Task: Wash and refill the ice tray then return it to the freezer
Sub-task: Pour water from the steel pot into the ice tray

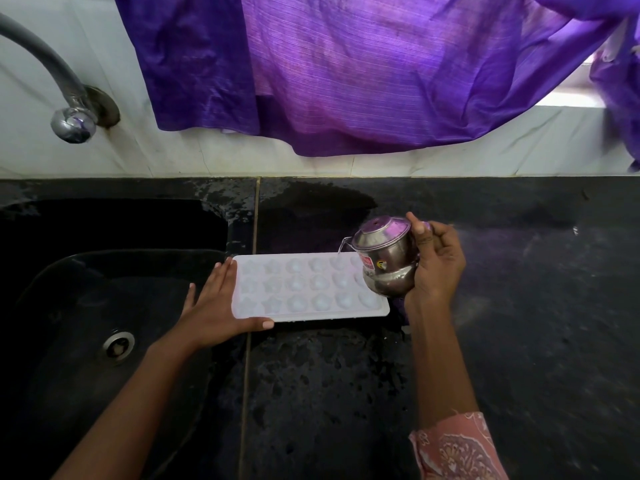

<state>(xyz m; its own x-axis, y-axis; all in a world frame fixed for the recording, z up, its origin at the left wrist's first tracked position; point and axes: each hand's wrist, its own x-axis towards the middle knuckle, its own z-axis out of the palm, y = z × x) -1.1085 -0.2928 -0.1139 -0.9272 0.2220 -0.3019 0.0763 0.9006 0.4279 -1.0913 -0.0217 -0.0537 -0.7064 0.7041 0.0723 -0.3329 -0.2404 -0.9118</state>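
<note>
Ice tray (308, 289) touches spread left grip (211, 306); right grip (436, 268) clasps steel pot (384, 254) tilted over it.

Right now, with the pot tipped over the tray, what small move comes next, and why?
Probably slide the pot leftward along the ice tray: its stream lands in a far-right cell; more cells lie left. The right hand grips it; the left hand steadies the tray's end.

Source: daylight through the purple curtain (346, 74), brightest at the window gap by its right end.
Below the curtain: dim; black counter (502, 323) and sink (69, 289) lose detail.
Glare: purple sheen on the steel pot (388, 252); white tray (329, 314) washed out.
Blur: smeared around the curtain's right end.
</note>
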